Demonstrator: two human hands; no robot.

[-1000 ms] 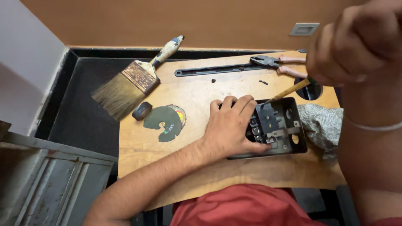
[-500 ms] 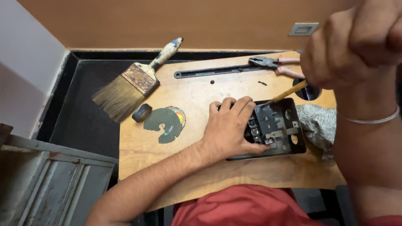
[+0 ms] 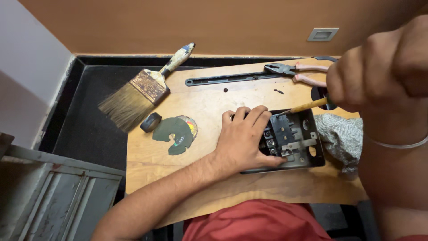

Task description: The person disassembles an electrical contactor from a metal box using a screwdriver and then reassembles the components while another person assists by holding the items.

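Clearly my left hand [image 3: 243, 140] lies flat, fingers spread, pinning the black switch box [image 3: 290, 138] to the bench [image 3: 200, 102], while my right hand [image 3: 379, 67], fist closed, works a wooden-handled tool [image 3: 307, 106] into it.

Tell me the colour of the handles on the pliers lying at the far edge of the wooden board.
The pliers' handles are pink, seen best in the head view.

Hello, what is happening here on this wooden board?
A person works on a black switch box lying open on a wooden board. The left hand presses flat on the box and holds it steady. The right hand, raised close to the camera, grips a tool with a yellowish handle whose tip points into the box. Pliers, a paintbrush, a broken grinding disc and a grey cloth lie around, untouched.
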